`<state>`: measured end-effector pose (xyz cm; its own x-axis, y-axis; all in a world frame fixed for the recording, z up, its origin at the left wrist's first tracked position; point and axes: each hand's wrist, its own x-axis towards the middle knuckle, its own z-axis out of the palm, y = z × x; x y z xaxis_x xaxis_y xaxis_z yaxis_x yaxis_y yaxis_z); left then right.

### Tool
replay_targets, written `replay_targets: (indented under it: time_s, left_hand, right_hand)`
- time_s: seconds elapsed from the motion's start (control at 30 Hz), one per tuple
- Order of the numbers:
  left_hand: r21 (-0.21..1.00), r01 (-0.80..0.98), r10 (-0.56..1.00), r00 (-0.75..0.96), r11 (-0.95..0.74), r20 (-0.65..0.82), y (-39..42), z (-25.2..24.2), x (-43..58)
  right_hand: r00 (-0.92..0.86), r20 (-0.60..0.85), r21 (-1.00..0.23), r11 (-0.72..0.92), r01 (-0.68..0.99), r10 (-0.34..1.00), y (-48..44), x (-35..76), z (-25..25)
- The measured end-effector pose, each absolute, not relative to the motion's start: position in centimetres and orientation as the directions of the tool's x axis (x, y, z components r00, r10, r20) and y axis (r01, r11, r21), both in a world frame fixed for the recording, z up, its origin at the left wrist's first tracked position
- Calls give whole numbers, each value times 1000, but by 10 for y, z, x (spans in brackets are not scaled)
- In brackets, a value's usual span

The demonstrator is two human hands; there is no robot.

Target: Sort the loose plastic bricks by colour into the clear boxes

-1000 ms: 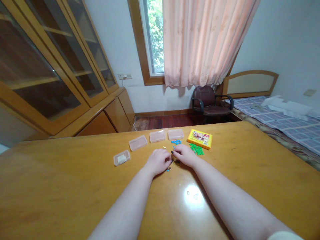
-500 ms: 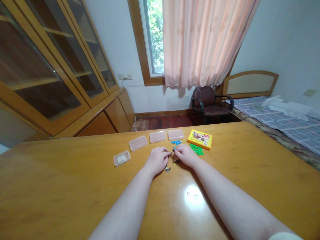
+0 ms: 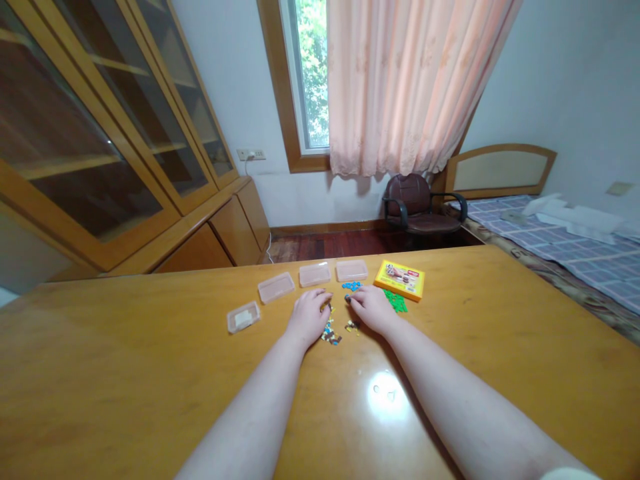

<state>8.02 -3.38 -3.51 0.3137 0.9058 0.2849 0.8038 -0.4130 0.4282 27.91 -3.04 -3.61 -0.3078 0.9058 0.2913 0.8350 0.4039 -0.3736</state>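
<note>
Both my hands rest on a wooden table (image 3: 150, 373). My left hand (image 3: 309, 313) lies palm down with its fingers curled over small mixed-colour pieces (image 3: 331, 333). My right hand (image 3: 369, 308) is beside it, fingertips pinched together near a few small dark pieces (image 3: 352, 326); what it pinches is too small to name. A cluster of blue pieces (image 3: 352, 285) lies just beyond the hands. Green pieces (image 3: 396, 302) lie right of my right hand, next to a yellow box (image 3: 400, 279).
Three clear plastic containers (image 3: 276, 287) (image 3: 315, 274) (image 3: 351, 269) line the table's far side, and a fourth (image 3: 243, 316) holding something white sits to the left. Beyond the table are a brown chair (image 3: 417, 203), a bed (image 3: 565, 247) and glass-door cabinets (image 3: 100, 153).
Both hands have slid a little further from me across the table. This uncovered the small mixed-colour pieces between and behind them.
</note>
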Motion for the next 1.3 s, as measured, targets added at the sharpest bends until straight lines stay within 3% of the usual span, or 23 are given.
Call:
replay_targets:
  time_s: [0.1, 0.37, 0.6, 0.8, 0.9, 1.0, 1.17, 1.3]
  left_hand:
    - [478, 790, 923, 310, -384, 229, -29, -40, 79]
    - [586, 734, 932, 346, -343, 111, -27, -43, 76]
    - [663, 621, 872, 479, -418, 101, -32, -42, 79]
    - [744, 539, 892, 420, -395, 168, -31, -48, 81]
    - [764, 523, 904, 387, -378, 183, -29, -49, 81]
    - [725, 580, 911, 377, -372, 165, -29, -47, 80]
    - [583, 705, 893, 442, -403, 84, -34, -41, 82]
    - [527, 695, 825, 565, -489, 22, -41, -35, 87]
  right_hand:
    - [-301, 318, -407, 416, 813, 899, -31, 278, -36]
    - [-591, 356, -441, 688, 577, 724, -39, 266, -35]
    - [-401, 255, -554, 473, 685, 880, -37, 270, -34]
    - [-520, 137, -755, 428, 496, 843, -39, 270, -34]
    - [-468, 116, -842, 337, 421, 876, -38, 268, -35]
    - [-379, 176, -815, 350, 462, 909, -37, 266, -36]
    - [-423, 185, -835, 369, 408, 887, -39, 264, -37]
    - [-113, 313, -869, 333, 366, 943, -34, 270, -39]
